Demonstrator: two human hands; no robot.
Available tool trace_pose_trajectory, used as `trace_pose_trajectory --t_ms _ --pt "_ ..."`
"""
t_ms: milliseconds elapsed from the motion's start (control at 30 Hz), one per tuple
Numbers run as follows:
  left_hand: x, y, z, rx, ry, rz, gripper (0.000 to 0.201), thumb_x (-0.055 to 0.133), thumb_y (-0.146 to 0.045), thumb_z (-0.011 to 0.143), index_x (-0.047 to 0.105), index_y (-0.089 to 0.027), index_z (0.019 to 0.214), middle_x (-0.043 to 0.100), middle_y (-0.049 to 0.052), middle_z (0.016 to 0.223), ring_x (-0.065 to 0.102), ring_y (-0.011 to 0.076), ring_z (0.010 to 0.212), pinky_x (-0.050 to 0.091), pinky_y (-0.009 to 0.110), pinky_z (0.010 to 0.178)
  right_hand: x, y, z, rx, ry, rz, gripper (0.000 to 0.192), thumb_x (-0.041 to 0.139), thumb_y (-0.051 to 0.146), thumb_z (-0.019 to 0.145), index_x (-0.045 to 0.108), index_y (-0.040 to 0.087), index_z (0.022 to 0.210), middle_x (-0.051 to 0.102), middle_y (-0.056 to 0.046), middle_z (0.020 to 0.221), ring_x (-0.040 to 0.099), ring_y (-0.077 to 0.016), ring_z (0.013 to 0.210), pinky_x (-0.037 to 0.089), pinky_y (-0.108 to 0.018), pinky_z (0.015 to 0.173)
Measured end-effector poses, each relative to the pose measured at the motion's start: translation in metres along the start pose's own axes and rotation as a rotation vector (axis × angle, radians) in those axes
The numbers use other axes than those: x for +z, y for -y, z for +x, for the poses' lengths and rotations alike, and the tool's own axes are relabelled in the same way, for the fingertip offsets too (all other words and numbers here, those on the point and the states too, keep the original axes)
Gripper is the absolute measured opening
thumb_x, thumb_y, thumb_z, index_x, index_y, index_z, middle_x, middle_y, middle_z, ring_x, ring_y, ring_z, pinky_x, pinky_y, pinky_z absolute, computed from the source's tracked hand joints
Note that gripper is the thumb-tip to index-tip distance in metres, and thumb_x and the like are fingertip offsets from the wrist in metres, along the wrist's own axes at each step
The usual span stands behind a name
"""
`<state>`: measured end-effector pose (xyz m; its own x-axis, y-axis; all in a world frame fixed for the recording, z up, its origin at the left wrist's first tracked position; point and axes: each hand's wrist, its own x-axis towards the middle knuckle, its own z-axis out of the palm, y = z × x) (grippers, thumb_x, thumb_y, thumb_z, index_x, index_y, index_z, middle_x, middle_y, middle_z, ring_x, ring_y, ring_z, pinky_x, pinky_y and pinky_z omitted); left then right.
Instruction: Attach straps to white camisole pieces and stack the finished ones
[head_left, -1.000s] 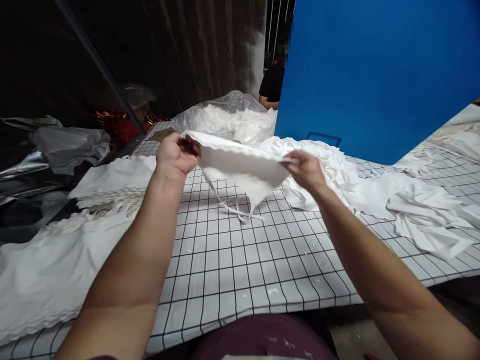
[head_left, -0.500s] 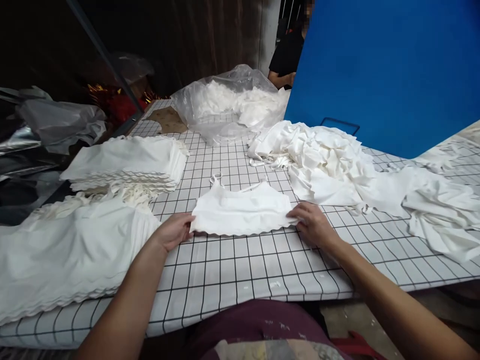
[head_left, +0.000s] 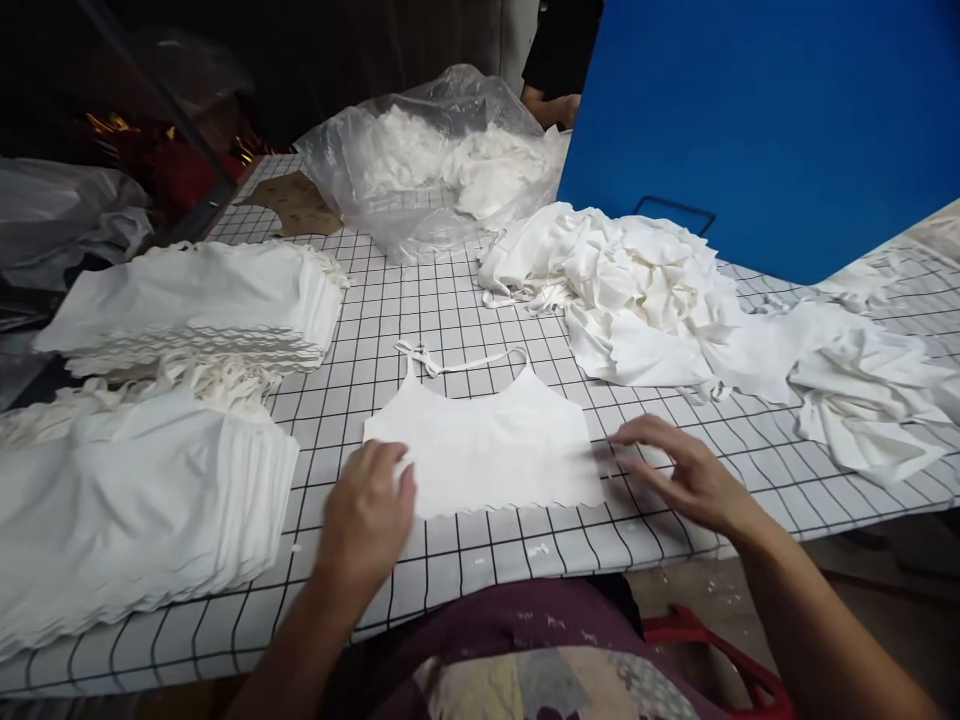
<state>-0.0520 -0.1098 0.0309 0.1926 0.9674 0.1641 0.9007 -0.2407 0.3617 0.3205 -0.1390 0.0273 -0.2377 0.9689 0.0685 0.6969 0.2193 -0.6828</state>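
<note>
A white strappy crop top (head_left: 487,445) lies flat on the grid-patterned tablecloth (head_left: 450,310), its thin straps pointing away from me and its wavy hem towards me. My left hand (head_left: 367,505) rests over its lower left corner, fingers slightly bent with a gap between thumb and forefinger. Just off the right edge is my right hand (head_left: 682,470), fingers apart and holding nothing, a little blurred by motion.
On the left stand two neat stacks of white tops, a near stack (head_left: 150,500) and a far stack (head_left: 202,300). A loose heap of white garments (head_left: 637,290) spreads rightward. Behind are a clear plastic bag (head_left: 420,160), a blue panel (head_left: 750,130) and a person's arm (head_left: 555,108).
Both hands have released the top's lower corners; the right moved away to the right, the left sits over the left side. The top now lies flatter, with its straps spread out.
</note>
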Motion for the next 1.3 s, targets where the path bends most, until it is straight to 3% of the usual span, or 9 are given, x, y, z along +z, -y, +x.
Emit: trace_pose_trajectory --t_ms 67,167,267,400,600,833,1067,1167,1300 --pt "0.024 -0.032 0.023 0.257 -0.018 -0.116 0.017 0.046 -0.012 0.093 0.059 -0.016 0.103 0.065 0.009 0.099 0.061 0.023 0.095 0.055 0.037 0.079 0.001 -0.005 0.032 0.129 -0.134 0.03 0.025 0.056 0.042 0.094 0.068 0.022 0.105 0.069 -0.008 0.099 0.065 -0.0223 0.09 0.054 -0.035 0.077" --pt "0.067 -0.076 0.065 0.53 0.026 -0.208 0.017 0.047 -0.009 0.093 0.057 -0.016 0.104 0.063 0.01 0.103 0.059 0.0237 0.1 0.057 0.04 0.084 0.016 -0.009 0.098 0.271 -0.138 0.023 0.031 0.06 0.049 0.09 0.067 0.02 0.096 0.071 -0.007 0.091 0.065 -0.0199 0.079 0.051 -0.033 0.072" --pt "0.106 -0.1 0.098 0.617 0.059 -0.219 0.016 0.047 -0.01 0.093 0.058 -0.015 0.104 0.061 0.012 0.105 0.06 0.0254 0.102 0.057 0.044 0.088 0.031 -0.005 0.158 0.396 -0.042 -0.046 0.028 0.068 0.046 0.082 0.063 0.018 0.086 0.07 -0.007 0.085 0.063 -0.0199 0.076 0.048 -0.031 0.068" --pt "0.136 -0.1 0.114 0.588 0.035 -0.254 0.017 0.048 -0.011 0.092 0.058 -0.011 0.106 0.059 0.015 0.106 0.058 0.0286 0.109 0.054 0.047 0.098 0.041 0.005 0.198 0.416 0.057 -0.062 0.018 0.067 0.027 0.078 0.052 0.019 0.069 0.066 -0.006 0.073 0.06 -0.02 0.073 0.044 -0.03 0.065" --pt "0.139 -0.091 0.113 0.614 0.083 -0.358 0.02 0.053 -0.013 0.091 0.059 -0.012 0.11 0.06 0.015 0.114 0.055 0.0277 0.117 0.05 0.045 0.106 0.039 0.0 0.197 0.381 0.123 0.399 0.025 0.055 0.043 0.089 0.047 0.021 0.08 0.069 -0.006 0.082 0.06 -0.0166 0.072 0.046 -0.028 0.062" --pt "0.143 -0.091 0.113 0.599 0.082 -0.309 0.022 0.052 -0.016 0.091 0.06 -0.009 0.11 0.063 0.017 0.111 0.057 0.0307 0.116 0.051 0.047 0.104 0.044 0.006 0.208 0.339 0.312 -0.008 0.044 0.076 0.059 0.069 0.059 0.021 0.083 0.063 -0.001 0.08 0.055 -0.0164 0.071 0.043 -0.029 0.064" --pt "0.144 -0.091 0.112 0.615 0.063 -0.319 0.031 0.05 -0.014 0.09 0.055 -0.012 0.12 0.062 0.016 0.12 0.057 0.0304 0.119 0.05 0.049 0.104 0.071 0.041 0.248 0.185 0.22 -0.033 0.026 0.069 0.021 0.08 0.046 0.02 0.068 0.061 -0.006 0.077 0.057 -0.0176 0.075 0.044 -0.029 0.068" --pt "0.142 -0.09 0.114 0.639 0.041 -0.367 0.026 0.049 -0.011 0.09 0.057 -0.013 0.114 0.061 0.014 0.119 0.056 0.0277 0.121 0.049 0.047 0.107 0.052 0.047 0.26 0.203 0.191 0.207 0.019 0.055 0.023 0.091 0.043 0.021 0.076 0.062 -0.005 0.075 0.058 -0.0149 0.069 0.048 -0.028 0.064" --pt "0.141 -0.089 0.116 0.642 0.078 -0.416 0.024 0.048 -0.009 0.09 0.059 -0.015 0.111 0.061 0.011 0.114 0.058 0.0247 0.114 0.052 0.045 0.103 -0.015 0.05 0.253 0.087 -0.047 0.698 0.014 0.06 0.03 0.09 0.051 0.02 0.092 0.059 0.0 0.077 0.057 -0.0113 0.064 0.05 -0.027 0.062"
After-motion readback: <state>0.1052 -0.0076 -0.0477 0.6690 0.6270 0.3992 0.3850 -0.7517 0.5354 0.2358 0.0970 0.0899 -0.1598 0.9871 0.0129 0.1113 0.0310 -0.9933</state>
